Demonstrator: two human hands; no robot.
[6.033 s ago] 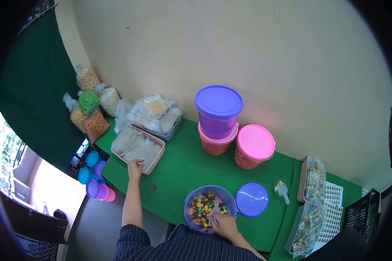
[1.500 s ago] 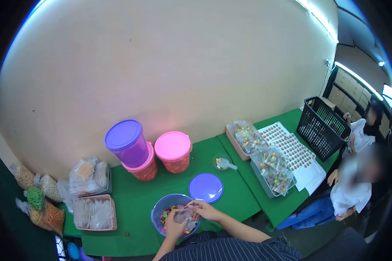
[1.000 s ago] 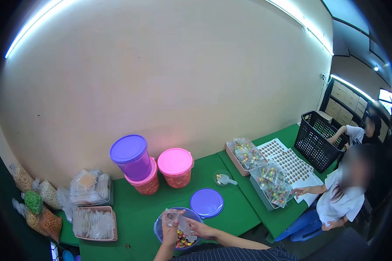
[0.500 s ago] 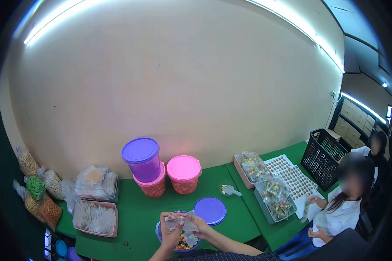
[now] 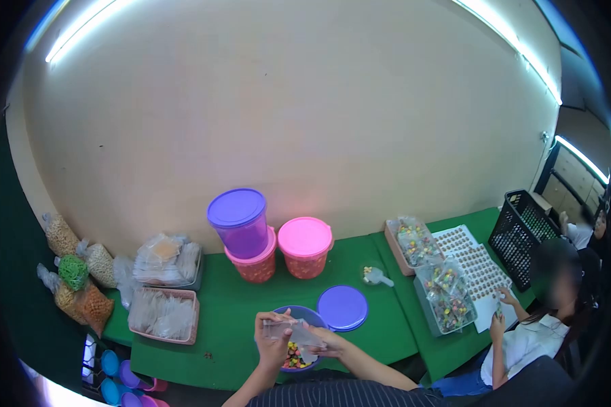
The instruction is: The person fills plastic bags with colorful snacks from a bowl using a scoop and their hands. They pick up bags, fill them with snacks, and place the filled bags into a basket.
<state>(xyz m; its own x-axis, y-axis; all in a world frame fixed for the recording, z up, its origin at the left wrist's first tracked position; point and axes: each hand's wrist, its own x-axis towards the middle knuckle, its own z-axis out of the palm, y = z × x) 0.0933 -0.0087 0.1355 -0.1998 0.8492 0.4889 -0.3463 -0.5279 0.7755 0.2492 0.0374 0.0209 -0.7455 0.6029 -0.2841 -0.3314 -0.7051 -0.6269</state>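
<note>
Between my two hands is a clear plastic bag (image 5: 294, 332), held over a purple bucket (image 5: 309, 314) of colourful wrapped-looking pieces (image 5: 294, 358). My left hand (image 5: 273, 340) is closed on the bag's left side, with its fingers curled up behind it. On the other side, my right hand (image 5: 329, 341) grips the bag's right end. A pale, translucent piece hangs below the right fingers; I cannot make out whether it belongs to the same bag. The round purple lid (image 5: 343, 308) lies flat just beyond the bucket, to the right.
Left stand baskets of flat clear bags (image 5: 161, 316) and several filled snack bags (image 5: 93, 306). Lidded buckets (image 5: 305, 247) stand at the back, near a white scoop (image 5: 377, 276). To the right are baskets of filled packets (image 5: 445, 298), label sheets (image 5: 478, 268), a black crate (image 5: 521, 234) and a seated person (image 5: 523, 353).
The view has shifted, so the table items appear further right and higher. My hands stay over the bucket, and the bag is now stretched flatter between them. The seated person's hands have moved.
</note>
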